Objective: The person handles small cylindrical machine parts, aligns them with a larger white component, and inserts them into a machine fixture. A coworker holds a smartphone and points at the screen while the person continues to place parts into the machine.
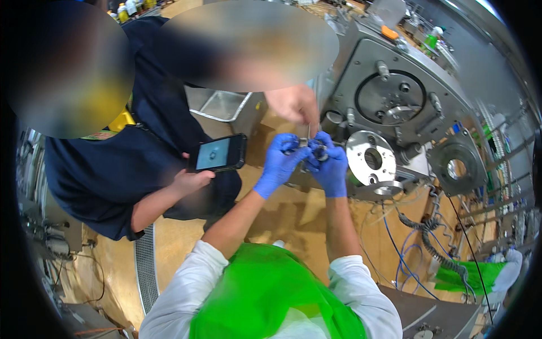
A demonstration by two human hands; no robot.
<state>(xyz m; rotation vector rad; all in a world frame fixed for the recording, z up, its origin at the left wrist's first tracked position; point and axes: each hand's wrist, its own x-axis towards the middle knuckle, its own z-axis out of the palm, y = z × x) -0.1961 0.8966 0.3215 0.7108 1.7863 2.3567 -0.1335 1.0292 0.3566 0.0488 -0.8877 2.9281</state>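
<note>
Left hand (278,164) and right hand (329,164), blue-gloved, pinching a small metal part (312,148) together — beside a steel machine (395,96); co-worker's bare hand (293,104) touching above, other holding a phone (217,152).

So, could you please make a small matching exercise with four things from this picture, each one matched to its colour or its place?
Things:
1. gloves
2. phone
3. apron
4. round metal plate

Descriptions:
a. bright green, low in the picture
b. blue, on the person's left hand and right hand
c. silver with a hole in the middle, right of the hands
d. dark case, lit screen, held by a co-worker's hand

Pairs: 1-b, 2-d, 3-a, 4-c
</note>
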